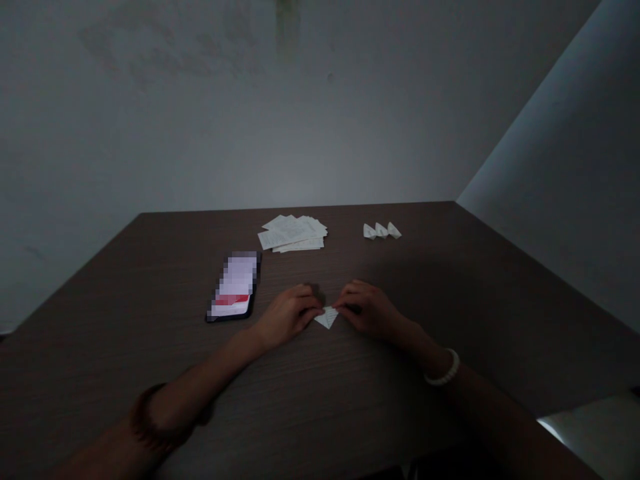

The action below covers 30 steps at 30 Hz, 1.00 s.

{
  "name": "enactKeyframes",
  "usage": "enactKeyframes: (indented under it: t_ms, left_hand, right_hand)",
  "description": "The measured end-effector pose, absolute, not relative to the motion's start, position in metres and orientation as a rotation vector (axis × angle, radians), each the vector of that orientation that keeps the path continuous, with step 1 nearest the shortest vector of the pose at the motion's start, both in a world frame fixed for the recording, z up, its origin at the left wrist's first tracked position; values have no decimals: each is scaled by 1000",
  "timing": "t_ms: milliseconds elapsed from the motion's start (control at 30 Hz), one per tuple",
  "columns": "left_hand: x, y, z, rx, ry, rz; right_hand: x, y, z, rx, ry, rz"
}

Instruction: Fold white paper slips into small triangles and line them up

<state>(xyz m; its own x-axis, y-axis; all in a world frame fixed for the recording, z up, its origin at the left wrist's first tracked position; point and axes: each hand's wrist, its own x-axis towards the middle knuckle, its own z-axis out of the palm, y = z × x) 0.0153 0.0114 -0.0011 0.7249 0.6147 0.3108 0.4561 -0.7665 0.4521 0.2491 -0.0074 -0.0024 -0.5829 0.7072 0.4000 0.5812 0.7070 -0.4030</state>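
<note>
Between my hands, low over the table, is a small folded piece of paper (pixel 327 317), white with printed lines and pointed toward me. My left hand (pixel 294 311) pinches its left corner between thumb and fingers. At the opposite corner my right hand (pixel 367 309) has its thumb and fingertips closed on the paper. The fingers cover the paper's upper corners. Beyond my right hand stand three small folded paper pieces (pixel 382 231) in a row, white and pointed.
A loose stack of printed paper sheets (pixel 294 233) lies toward the back of the brown wooden table (pixel 165 267). Left of my left hand is a phone (pixel 234 287) with its screen lit. A grey wall (pixel 320 120) rises behind the table's far edge.
</note>
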Motion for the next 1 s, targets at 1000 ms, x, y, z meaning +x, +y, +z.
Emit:
enactKeyframes:
  t_ms: [1000]
  left_hand:
    - [4,-2,12,2600,908,498]
  right_hand:
    - [246,-10,2,-1087,-2435,211]
